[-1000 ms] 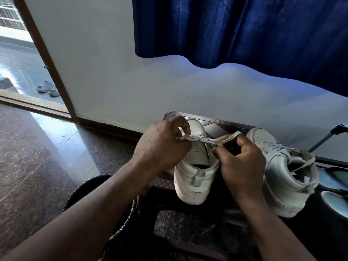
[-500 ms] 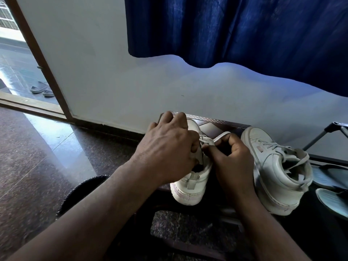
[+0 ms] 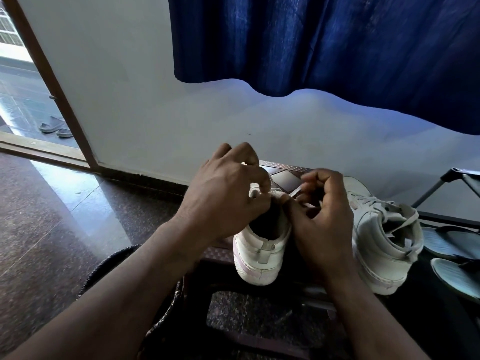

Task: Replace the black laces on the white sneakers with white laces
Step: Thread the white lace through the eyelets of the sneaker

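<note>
Pinch of left hand and right hand on white lace atop sneaker.

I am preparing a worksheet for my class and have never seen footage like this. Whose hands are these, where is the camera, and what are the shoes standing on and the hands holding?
There is no machine here. A person works with bare hands, and one wide camera on their head looks forward and down, so both arms enter from the bottom edge. The left hand and right hand both seem to pinch a white lace at the top of the near sneaker. Its heel faces the camera, and it stands on a dark patterned stand. A second sneaker, laced in a pale lace, stands to its right. Sandals lie farther right, and a blue curtain hangs above.
</note>
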The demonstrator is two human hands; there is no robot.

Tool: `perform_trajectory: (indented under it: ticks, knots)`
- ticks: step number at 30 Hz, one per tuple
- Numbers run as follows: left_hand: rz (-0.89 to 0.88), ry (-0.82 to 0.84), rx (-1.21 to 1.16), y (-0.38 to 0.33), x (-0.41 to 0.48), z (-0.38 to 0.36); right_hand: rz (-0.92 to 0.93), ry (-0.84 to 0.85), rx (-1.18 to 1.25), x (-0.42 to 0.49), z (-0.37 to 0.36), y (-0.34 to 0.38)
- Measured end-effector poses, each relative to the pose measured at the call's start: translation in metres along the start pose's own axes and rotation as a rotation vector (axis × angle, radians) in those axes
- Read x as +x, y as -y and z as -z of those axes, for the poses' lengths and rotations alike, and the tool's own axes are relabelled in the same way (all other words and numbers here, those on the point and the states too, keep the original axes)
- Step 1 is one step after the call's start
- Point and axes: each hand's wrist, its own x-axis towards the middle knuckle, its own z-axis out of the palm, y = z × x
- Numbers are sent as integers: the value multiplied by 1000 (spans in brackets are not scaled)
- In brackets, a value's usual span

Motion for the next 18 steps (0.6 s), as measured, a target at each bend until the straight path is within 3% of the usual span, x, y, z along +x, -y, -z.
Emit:
perform_trajectory:
  ticks: [2,5,12,18]
  knots:
    - [41,7,-143,5,-2,-6,139,86,-90,4,0,-2]
    - [57,24,-237,7,0,-9,197,224,-181,8,-5,-5]
    - [361,200,-520,22,-2,-11,312,167,-312,23,-9,-10]
    - [436,268,-537,27,-2,-12,286,102,-231,18,-15,-10]
